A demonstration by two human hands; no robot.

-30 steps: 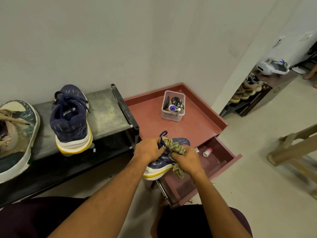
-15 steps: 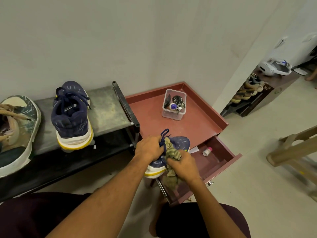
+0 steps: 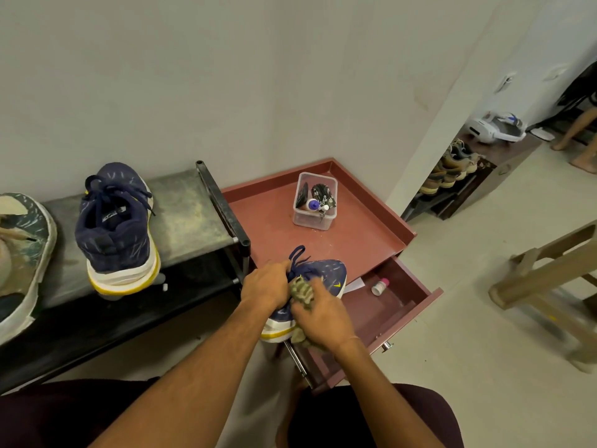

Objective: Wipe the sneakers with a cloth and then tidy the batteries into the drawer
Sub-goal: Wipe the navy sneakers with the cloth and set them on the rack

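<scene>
My left hand (image 3: 265,286) grips the navy sneaker (image 3: 326,270); my right hand (image 3: 323,315) clutches the cloth (image 3: 302,291). Rubbing too hard could knock it into the open drawer (image 3: 381,318) just right.

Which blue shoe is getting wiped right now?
The navy sneaker with the yellow-edged sole over the red-brown cabinet: the left hand holds it and the right hand presses a green cloth on it. Its twin stands untouched on the grey shoe rack.
</scene>
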